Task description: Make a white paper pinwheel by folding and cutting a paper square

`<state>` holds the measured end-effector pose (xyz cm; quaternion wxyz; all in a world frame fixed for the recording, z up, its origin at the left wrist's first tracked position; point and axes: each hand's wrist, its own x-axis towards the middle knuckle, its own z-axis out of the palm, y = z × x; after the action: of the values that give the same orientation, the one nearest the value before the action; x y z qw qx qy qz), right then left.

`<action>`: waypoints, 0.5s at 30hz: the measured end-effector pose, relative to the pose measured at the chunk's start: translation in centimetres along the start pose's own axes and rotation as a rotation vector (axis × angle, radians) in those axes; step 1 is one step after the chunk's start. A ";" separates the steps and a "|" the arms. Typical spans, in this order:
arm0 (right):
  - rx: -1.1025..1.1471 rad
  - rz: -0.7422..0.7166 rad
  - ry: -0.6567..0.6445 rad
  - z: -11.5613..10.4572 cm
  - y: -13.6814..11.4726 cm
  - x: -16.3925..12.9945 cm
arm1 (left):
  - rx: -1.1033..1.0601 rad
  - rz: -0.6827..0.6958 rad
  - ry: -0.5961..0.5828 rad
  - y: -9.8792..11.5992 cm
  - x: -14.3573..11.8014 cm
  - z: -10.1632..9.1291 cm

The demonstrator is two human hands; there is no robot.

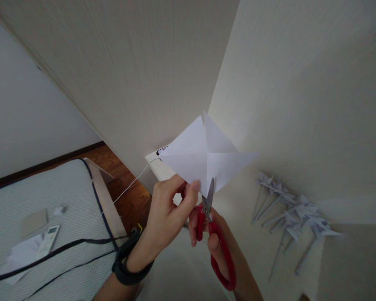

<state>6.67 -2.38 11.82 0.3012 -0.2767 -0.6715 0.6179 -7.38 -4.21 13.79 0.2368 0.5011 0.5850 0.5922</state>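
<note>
A white sheet of paper (188,146), creased along its diagonals and slit at the top and right corners, is held up in front of me. Its lower left edge is pinched between the thumb and fingers of my left hand (174,205). My right hand (217,244) grips red-handled scissors (222,255) through their finger loops. The scissor blades stand apart around the paper's bottom corner, one showing in front of the sheet. A dark band is on my left wrist.
Several paper pinwheels on sticks (285,213) lie on the pale surface at right. At left, a bed-like mat (78,200) bears a white remote control (48,240), loose papers (21,255) and a beige square (34,222). A white cable (130,184) and dark straps cross the left side.
</note>
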 end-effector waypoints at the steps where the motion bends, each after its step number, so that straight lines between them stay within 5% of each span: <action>1: -0.001 0.002 -0.001 0.0 0.0 0.0 | 0.001 -0.001 0.001 0.0 0.0 0.0; 15: 0.046 0.047 -0.031 0.3 0.2 0.2 | 0.054 0.004 -0.004 -0.1 0.1 -0.1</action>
<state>6.32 -2.42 11.62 0.2825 -0.2757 -0.6550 0.6443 -7.51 -4.13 13.75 0.2229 0.5097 0.5993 0.5757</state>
